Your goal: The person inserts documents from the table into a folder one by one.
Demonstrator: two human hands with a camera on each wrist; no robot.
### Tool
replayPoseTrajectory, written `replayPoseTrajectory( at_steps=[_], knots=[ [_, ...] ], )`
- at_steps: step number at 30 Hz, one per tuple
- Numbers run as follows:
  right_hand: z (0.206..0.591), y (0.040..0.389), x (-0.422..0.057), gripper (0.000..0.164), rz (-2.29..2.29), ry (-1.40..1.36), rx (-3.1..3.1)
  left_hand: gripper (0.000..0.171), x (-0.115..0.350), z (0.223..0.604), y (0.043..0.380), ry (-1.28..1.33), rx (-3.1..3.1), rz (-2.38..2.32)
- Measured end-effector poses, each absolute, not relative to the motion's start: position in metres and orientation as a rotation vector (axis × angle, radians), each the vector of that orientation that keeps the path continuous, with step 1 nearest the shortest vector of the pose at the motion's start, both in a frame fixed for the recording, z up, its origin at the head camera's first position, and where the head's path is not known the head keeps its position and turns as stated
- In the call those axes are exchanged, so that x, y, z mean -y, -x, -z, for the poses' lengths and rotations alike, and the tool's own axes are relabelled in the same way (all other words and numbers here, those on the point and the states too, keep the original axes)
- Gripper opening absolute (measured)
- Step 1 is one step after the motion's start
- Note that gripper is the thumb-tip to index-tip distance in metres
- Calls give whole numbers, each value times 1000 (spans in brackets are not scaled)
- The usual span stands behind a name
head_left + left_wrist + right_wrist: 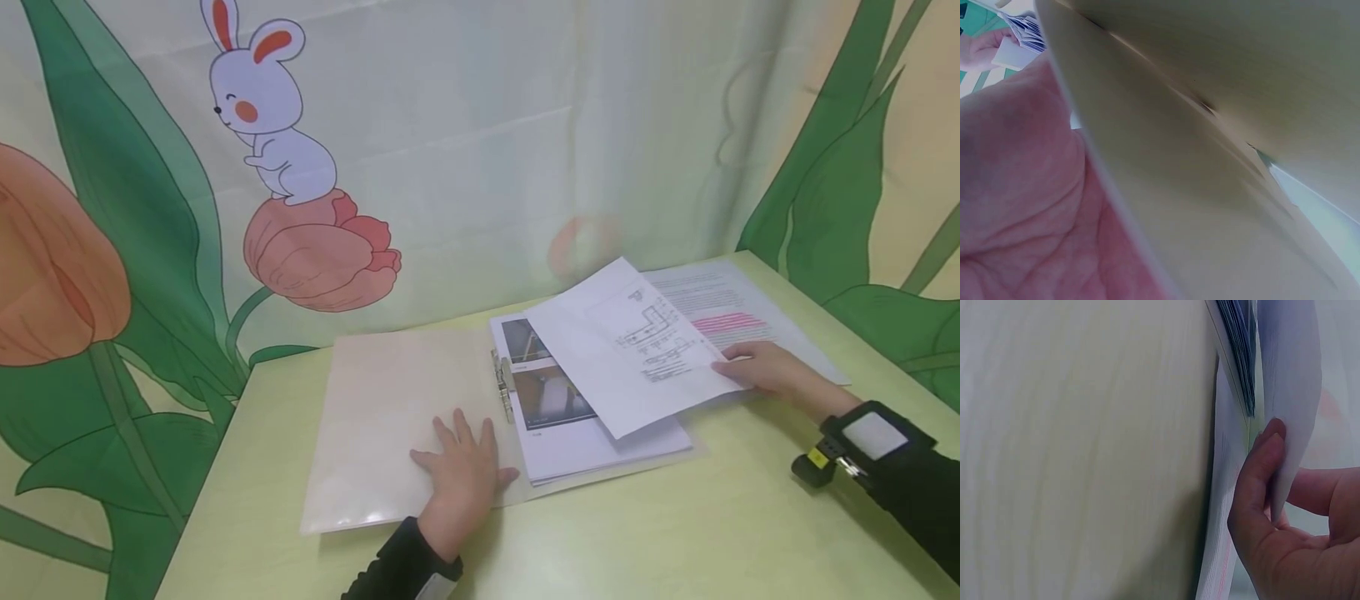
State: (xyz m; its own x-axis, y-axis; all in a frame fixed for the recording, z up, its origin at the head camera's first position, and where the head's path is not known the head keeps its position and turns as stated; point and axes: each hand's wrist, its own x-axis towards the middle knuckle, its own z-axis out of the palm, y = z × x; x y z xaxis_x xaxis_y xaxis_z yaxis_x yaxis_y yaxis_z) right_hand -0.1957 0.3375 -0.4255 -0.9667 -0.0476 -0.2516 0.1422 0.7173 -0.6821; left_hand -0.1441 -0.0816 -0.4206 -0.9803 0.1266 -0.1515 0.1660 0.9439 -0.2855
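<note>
An open folder (pixel 405 375) with a pale translucent cover lies on the table, and a metal clip (pixel 502 387) runs along its middle. My left hand (pixel 465 475) rests on its left cover with fingers spread. In the left wrist view the palm (pixel 1016 200) shows beside the cover's edge. With my right hand (pixel 765 367) I pinch a sheet of paper (pixel 600 358) with line drawings by its right corner, thumb on top and fingers beneath. The sheet slants over the paper stack (pixel 585 450), partly hiding its printed photos. In the right wrist view, thumb and fingers grip the sheet (pixel 1291 394).
Behind the held sheet, a printed page (pixel 720 300) with pink highlighted lines lies at the table's back right. The table (pixel 637 542) is pale yellow-green. A curtain (pixel 465 167) with a rabbit and tulips hangs along the table's back edge.
</note>
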Motion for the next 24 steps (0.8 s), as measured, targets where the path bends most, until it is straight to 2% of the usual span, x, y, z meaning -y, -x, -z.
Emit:
replayPoseTrajectory(
  at_steps=[24],
  knots=[
    [429, 189, -309, 57, 1159, -55, -2631, 78, 83, 422, 143, -244, -2994, 451]
  ],
)
